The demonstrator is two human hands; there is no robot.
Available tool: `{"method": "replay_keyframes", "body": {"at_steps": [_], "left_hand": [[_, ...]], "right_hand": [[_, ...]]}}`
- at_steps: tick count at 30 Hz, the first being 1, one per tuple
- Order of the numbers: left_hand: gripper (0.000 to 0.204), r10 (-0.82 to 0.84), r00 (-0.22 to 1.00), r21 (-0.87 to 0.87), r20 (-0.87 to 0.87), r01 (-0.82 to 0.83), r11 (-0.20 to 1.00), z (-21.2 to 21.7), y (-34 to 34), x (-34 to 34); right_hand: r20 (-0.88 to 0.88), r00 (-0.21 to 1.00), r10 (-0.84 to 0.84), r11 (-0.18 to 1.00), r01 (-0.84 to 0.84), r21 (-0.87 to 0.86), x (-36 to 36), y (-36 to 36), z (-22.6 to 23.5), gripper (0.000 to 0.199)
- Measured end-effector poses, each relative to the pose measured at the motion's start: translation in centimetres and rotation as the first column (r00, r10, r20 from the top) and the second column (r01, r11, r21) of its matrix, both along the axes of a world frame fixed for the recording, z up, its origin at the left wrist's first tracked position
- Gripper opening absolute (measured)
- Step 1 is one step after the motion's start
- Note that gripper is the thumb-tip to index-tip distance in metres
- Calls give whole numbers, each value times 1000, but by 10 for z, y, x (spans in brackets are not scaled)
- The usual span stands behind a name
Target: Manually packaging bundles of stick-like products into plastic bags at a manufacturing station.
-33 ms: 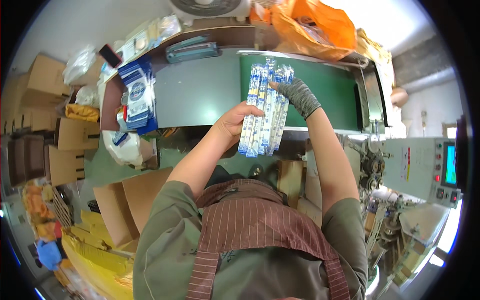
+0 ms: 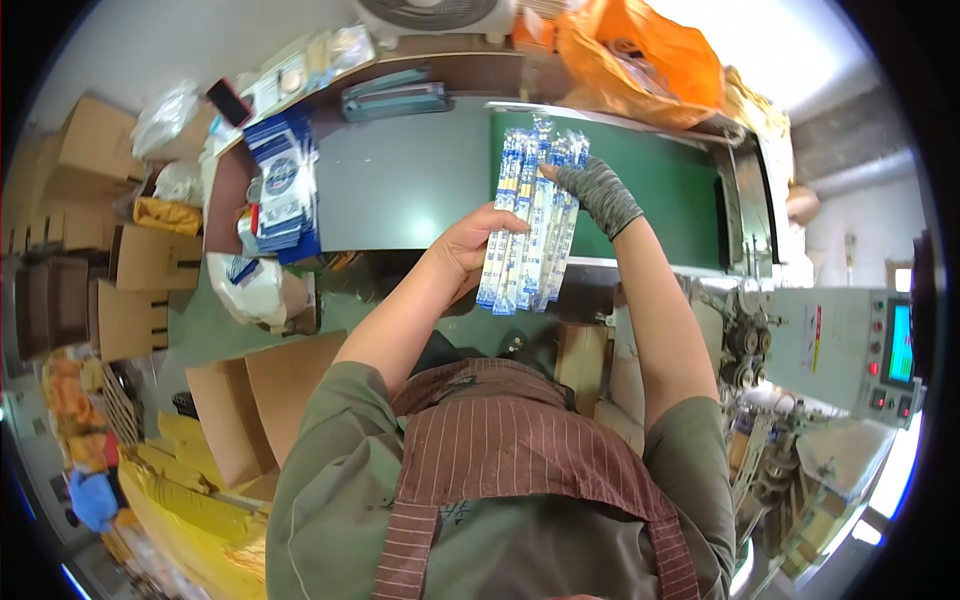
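apron (image 2: 520, 450): brown striped, nearest the camera
left hand (image 2: 470, 245): bare, fingers curled round the lower part of the packets
packets (image 2: 530, 225): fan of long blue-white sachets, held upright above the near edge of the belt
right hand (image 2: 597, 192): grey glove, pinching the fan's upper right edge
belt (image 2: 660, 185): green, behind the packets
orange bag (image 2: 650, 60): past the belt's far edge
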State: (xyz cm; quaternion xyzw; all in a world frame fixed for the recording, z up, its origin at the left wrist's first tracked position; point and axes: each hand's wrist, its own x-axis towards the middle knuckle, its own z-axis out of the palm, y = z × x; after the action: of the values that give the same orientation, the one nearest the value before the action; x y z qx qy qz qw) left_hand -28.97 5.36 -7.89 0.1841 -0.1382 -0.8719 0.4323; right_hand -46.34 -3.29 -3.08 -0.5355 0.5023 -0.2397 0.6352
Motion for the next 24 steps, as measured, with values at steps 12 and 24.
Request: {"method": "replay_keyframes", "body": {"at_steps": [12, 24], "left_hand": [[35, 238, 929, 22, 284, -254, 967, -50, 41, 201], [40, 477, 750, 289, 458, -634, 718, -126, 82, 497]], "right_hand": [[7, 999, -32, 958, 29, 284, 279, 26, -60, 35], [316, 937, 146, 798, -301, 523, 510, 72, -147, 68]]}}
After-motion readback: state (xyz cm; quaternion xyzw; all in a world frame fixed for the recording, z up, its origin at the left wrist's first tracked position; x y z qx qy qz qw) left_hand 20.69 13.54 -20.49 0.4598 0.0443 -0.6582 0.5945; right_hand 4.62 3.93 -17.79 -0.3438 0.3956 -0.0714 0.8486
